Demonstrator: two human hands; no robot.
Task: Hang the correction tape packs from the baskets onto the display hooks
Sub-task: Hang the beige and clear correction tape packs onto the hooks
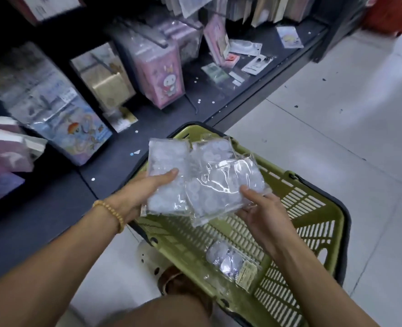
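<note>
Above an olive-green shopping basket (pixel 313 208) on the floor, I hold a fanned bunch of clear-wrapped correction tape packs (pixel 195 175). My left hand (pixel 145 192) grips the left pack from below, thumb lying on top. The right side of the bunch is gripped by my right hand (pixel 261 208), thumb on the wrapper and fingers underneath. One more pack (pixel 230 258) with a paper label lies on the basket's bottom. Black display hooks (pixel 157 41) stick out from the dark shelf unit at the upper left, carrying pink and blue packaged goods.
The dark bottom shelf (pixel 218 95) holds loose cards and small packets. Pink (pixel 164 76), gold (pixel 107 76) and blue (pixel 60 114) packages hang or lean at the left. Pale floor tiles (pixel 336 114) spread to the right. A red object (pixel 391 13) stands at the top right corner.
</note>
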